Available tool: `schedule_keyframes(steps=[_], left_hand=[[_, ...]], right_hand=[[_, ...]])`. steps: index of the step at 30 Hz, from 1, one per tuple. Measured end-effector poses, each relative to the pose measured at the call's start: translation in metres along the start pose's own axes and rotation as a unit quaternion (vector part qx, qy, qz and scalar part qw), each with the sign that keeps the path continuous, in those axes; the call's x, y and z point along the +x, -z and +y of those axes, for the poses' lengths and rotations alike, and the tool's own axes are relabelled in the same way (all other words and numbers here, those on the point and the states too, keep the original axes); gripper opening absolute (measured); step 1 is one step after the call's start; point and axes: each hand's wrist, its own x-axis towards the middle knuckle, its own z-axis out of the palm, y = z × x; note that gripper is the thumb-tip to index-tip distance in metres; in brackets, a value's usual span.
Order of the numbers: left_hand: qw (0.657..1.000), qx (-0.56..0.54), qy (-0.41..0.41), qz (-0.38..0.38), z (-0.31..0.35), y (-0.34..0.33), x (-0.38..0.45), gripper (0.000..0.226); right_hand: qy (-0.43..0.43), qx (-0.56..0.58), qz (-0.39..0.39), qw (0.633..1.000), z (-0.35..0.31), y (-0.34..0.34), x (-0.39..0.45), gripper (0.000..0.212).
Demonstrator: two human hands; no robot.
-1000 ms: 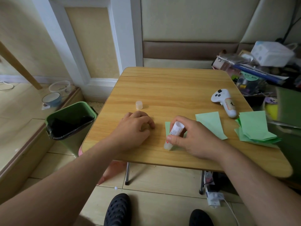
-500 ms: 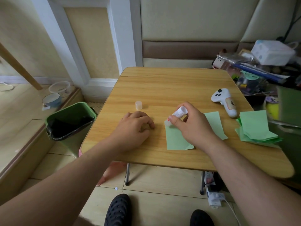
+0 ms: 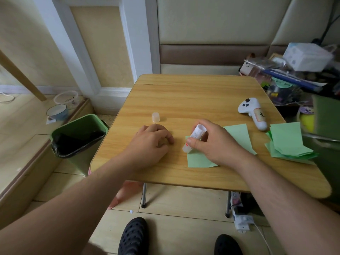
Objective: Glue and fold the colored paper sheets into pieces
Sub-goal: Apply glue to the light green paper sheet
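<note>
Glue stick down on a thin green sheet

Your right hand (image 3: 219,144) grasps the glue stick (image 3: 194,137) by its barrel, tip on the left edge of the green sheet (image 3: 199,160) lying flat near the front of the table (image 3: 184,92). Your left hand (image 3: 150,142) rests beside it, fingers loosely curled, holding nothing. The paper looks light and floppy and may slide or crumple under the glue, so pin it near a corner with flat fingers.
</note>
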Motion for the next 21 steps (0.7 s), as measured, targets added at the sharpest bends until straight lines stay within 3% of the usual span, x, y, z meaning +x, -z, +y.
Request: schedule_keyframes(steps=[13,21], left_hand=[[1.000,0.001,0.001,0.001,0.002,0.001,-0.002,0.026],[1.000,-0.007,0.007,-0.004,0.002,0.001,-0.001,0.026]], right_hand=[[0.006,-0.002,-0.107,0.994,-0.009,0.007,-0.021,0.021],[0.000,0.039,-0.081,0.996,-0.007,0.011,-0.016,0.017]])
